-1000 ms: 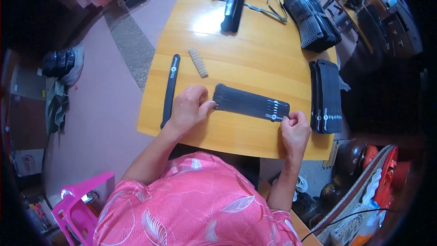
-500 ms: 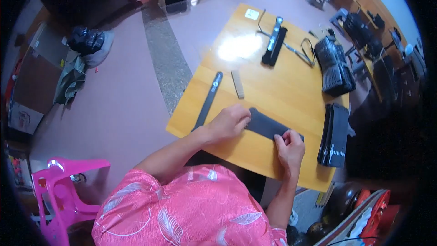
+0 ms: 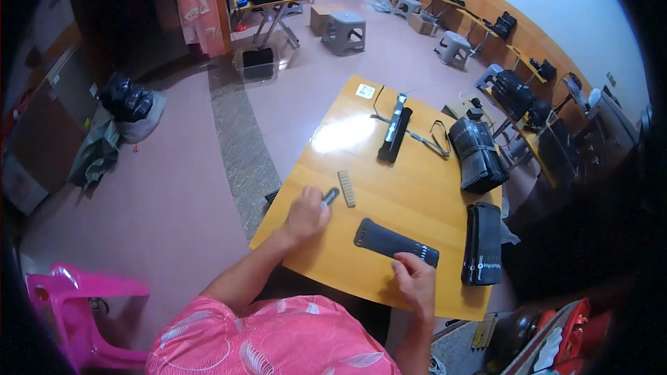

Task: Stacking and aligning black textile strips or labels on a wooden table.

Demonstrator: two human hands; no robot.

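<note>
My left hand [image 3: 306, 217] is closed round a narrow dark strip, over the left part of the table. Just the strip's end [image 3: 331, 196], with a pale mark on it, shows past my fingers. In front of me a wider black flat piece [image 3: 389, 238] lies slanting on the table, with small dots along its left end and white marks near its right end. My right hand [image 3: 417, 281] has thumb and fingers pinched at the near edge of that piece, by its right end. A short ridged grey-brown strip [image 3: 347, 189] lies just beyond my left hand.
On the yellow table [image 3: 313, 264], a black holder with a silver tool [image 3: 394, 128] and a strap [image 3: 434, 144] lie farther off. To the right are a tied black bundle [image 3: 479, 156] and a black stack [image 3: 482, 244]. A pink chair [image 3: 83, 319] stands at left.
My left hand has let go of the wide black piece, moved left and taken hold of the narrow strip. My right hand stays by the piece's right end. The view has tilted up.
</note>
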